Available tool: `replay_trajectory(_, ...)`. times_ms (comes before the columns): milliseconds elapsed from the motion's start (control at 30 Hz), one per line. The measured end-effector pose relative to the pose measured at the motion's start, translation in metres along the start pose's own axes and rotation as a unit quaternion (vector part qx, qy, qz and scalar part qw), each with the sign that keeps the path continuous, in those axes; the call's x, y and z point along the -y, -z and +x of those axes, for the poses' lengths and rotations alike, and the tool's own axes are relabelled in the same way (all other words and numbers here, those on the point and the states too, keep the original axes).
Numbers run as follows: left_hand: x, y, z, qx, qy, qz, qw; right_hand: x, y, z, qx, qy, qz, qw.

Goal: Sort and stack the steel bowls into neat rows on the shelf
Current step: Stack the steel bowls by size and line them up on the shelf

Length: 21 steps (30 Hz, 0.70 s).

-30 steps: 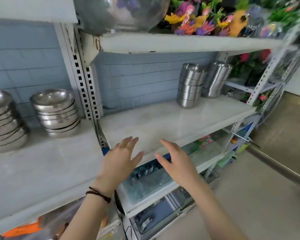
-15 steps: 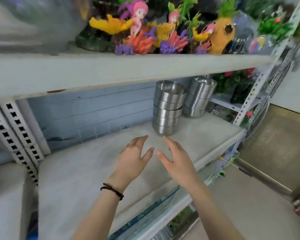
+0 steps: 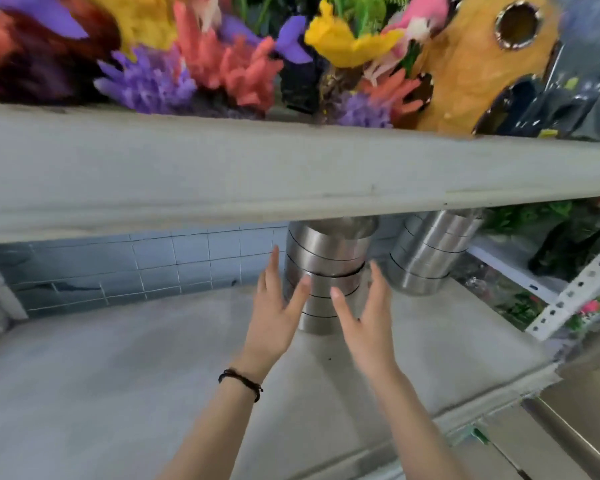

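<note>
A stack of several straight-walled steel bowls (image 3: 328, 258) stands at the back of the white shelf (image 3: 118, 375). A second steel stack (image 3: 430, 258) leans to the right beside it. My left hand (image 3: 274, 313), with a dark cord bracelet on the wrist, is open at the near stack's left side. My right hand (image 3: 364, 323) is open at its right side. Both hands flank the lower bowls with fingers spread; whether they touch the steel I cannot tell. The tops of both stacks are hidden behind the upper shelf board.
The upper shelf board (image 3: 291, 168) hangs low just above the stacks and carries colourful plastic aquarium ornaments (image 3: 222, 64). Blue tiles (image 3: 118, 265) form the back wall. A perforated metal upright (image 3: 575, 292) and plastic plants stand at the right.
My view has moved closer and to the right. Both hands have reached forward from mid-shelf to either side of the near steel stack.
</note>
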<state>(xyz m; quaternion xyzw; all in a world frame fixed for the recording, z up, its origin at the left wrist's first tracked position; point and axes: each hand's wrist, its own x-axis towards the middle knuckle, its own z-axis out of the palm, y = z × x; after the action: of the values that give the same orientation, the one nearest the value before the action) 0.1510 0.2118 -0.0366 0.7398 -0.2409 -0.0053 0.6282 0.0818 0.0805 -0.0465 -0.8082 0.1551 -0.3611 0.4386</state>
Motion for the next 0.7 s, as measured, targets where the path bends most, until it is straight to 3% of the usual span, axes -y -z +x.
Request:
replay_trajectory(167,0.005,-0.034,0.015,-0.062,0.028,-0.073,0.995,-0.026,-0.001,0.024,0.050,-0.007,0.087,0.995)
replay_trajectory(367,0.007,-0.046,0.020,-0.073,0.015,-0.109,0.991,-0.032,-0.006,0.040,0.142,-0.006,0.242,0.960)
replay_trajectory(700,-0.001,-0.040,0.010,-0.080,0.011,-0.125,0.989,-0.028,-0.009,0.041,0.185,0.016,0.293,0.938)
